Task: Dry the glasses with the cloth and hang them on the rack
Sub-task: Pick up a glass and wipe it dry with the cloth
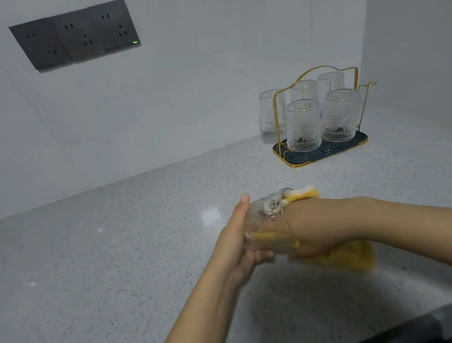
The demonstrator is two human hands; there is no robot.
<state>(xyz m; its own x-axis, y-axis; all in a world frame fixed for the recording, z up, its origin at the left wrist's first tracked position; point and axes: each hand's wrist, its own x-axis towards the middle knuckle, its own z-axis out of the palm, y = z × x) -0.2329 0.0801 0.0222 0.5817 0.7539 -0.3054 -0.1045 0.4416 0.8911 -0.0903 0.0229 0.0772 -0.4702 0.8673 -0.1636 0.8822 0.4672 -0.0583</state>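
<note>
Glass [265, 223] is in my hands, lying roughly on its side above the counter [103, 272], mid-frame and a bit right, well apart from the rack. It's clear w/ an embossed pattern; motion blur hides the details. My left hand [240, 243] cups its closed end: palm against the base, fingers curled under, thumb stretched up along the side, so closed on the glass. My right hand [311, 229] is at the open end w/ the yellow cloth [352, 255] bunched in it; some cloth shows through the glass wall, some sticks out above the wrist, the rest hangs below the hand. Those fingers are wrapped in cloth, so can't tell exactly how far they're curled, but they grip it. Far right, by the wall corner, the gold wire rack [324, 73] on its dark tray holds upside-down glasses [301, 125]. Dark outlet panel [74, 36] on the wall, upper left.
</note>
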